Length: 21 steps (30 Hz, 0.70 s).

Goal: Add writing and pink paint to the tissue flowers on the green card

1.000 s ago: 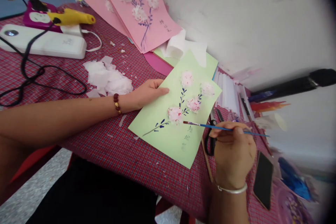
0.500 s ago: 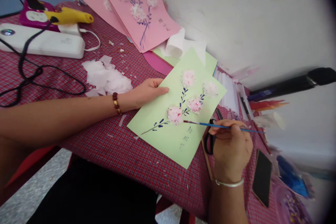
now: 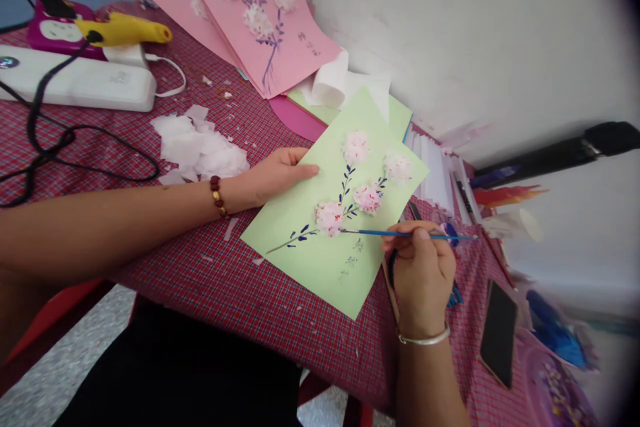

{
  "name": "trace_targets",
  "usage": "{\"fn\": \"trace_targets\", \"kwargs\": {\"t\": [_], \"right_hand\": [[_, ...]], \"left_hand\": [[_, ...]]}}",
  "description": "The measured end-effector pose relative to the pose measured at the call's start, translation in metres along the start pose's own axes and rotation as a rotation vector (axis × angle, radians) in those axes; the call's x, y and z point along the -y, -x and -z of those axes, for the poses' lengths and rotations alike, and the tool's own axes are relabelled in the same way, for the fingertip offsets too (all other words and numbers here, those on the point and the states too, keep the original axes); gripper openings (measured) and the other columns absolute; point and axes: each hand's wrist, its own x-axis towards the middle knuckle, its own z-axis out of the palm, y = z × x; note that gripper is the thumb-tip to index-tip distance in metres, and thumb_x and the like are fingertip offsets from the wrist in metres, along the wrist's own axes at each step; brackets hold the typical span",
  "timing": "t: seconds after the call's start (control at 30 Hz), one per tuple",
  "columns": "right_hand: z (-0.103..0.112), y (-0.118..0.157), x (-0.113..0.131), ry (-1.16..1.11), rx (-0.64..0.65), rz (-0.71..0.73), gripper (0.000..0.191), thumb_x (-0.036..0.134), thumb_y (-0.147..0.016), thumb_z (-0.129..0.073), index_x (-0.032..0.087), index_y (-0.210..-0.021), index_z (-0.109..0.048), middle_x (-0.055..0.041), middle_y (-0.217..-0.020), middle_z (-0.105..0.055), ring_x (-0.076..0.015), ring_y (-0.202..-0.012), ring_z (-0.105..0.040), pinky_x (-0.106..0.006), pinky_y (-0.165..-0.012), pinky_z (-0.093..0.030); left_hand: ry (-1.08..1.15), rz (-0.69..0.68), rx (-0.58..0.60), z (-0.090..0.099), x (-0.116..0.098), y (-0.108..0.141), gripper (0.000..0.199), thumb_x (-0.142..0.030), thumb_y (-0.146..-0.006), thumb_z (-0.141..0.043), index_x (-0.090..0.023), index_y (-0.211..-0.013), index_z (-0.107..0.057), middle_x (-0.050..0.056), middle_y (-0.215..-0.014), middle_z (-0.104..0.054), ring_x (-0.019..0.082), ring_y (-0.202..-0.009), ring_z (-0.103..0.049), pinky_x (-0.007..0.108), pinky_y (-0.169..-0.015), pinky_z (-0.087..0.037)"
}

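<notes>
My left hand (image 3: 283, 177) grips the left edge of a light green sheet of paper (image 3: 295, 280), thumb on top and fingers hidden beneath. On the sheet are several puffy pale pink flowers with red flecks, joined by painted stems and dark blue leaves, with handwriting at the lower right. In my right hand (image 3: 425, 273) is a thin blue paintbrush (image 3: 373, 233), pinched between thumb and fingers. Its tip is at the lower edge of the lowest flower (image 3: 329, 217); whether it touches, I cannot tell. Dark scissors lie partly hidden behind the right hand.
Torn white tissue paper (image 3: 200, 147) is heaped left of the sheet. Behind lies a pink flower picture (image 3: 295, 67). A white power strip (image 3: 115, 80), a yellow glue gun (image 3: 127, 30) and black cords occupy the left. A phone (image 3: 499, 333) rests at the right, near a purple container (image 3: 555, 380).
My right hand and the paintbrush have moved left, bringing the tip to the lowest flower's edge. The left hand still holds the green sheet; the whole view has shifted slightly.
</notes>
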Motion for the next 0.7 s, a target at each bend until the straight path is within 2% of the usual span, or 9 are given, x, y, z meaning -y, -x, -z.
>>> {"fn": "trace_targets", "kwargs": {"t": [0.17, 0.33, 0.53, 0.7], "right_hand": [[0.0013, -0.0007, 0.0021, -0.11, -0.059, 0.05, 0.017, 0.026, -0.089, -0.054, 0.018, -0.077, -0.062, -0.0002, -0.071, -0.061, -0.0134, -0.056, -0.057, -0.027, -0.055, -0.045], [0.0005, -0.0013, -0.005, -0.034, 0.01, 0.01, 0.018, 0.025, -0.09, -0.054, 0.017, -0.079, -0.065, -0.0021, -0.072, -0.063, -0.0135, -0.057, -0.058, -0.026, -0.056, -0.045], [0.0007, -0.0003, -0.0019, -0.134, -0.041, 0.068, 0.018, 0.024, -0.089, -0.052, 0.018, -0.076, -0.063, -0.0006, -0.07, -0.059, -0.0139, -0.056, -0.056, -0.027, -0.054, -0.044], [-0.0001, 0.0, -0.0072, -0.037, 0.015, 0.029, 0.02, 0.023, -0.092, -0.052, 0.018, -0.079, -0.066, -0.0019, -0.075, -0.062, -0.0137, -0.058, -0.058, -0.027, -0.056, -0.045]], "left_hand": [[-0.003, -0.002, 0.018, 0.0012, 0.0022, -0.0017, 0.013, -0.021, -0.079, -0.064, -0.017, -0.091, -0.067, 0.002, -0.074, -0.074, 0.014, -0.054, -0.066, 0.021, -0.05, -0.054], [0.002, -0.021, 0.015, 0.0023, 0.0041, -0.0033, 0.011, -0.02, -0.078, -0.063, -0.017, -0.088, -0.067, 0.001, -0.072, -0.073, 0.013, -0.052, -0.064, 0.021, -0.048, -0.053], [0.012, -0.023, 0.014, 0.0026, 0.0049, -0.0039, 0.012, -0.02, -0.078, -0.063, -0.017, -0.088, -0.068, 0.003, -0.072, -0.074, 0.015, -0.052, -0.066, 0.022, -0.047, -0.053], [0.036, -0.043, 0.021, 0.0023, 0.0045, -0.0038, 0.011, -0.017, -0.077, -0.063, -0.016, -0.086, -0.069, 0.003, -0.07, -0.074, 0.015, -0.049, -0.065, 0.021, -0.045, -0.053]]}}
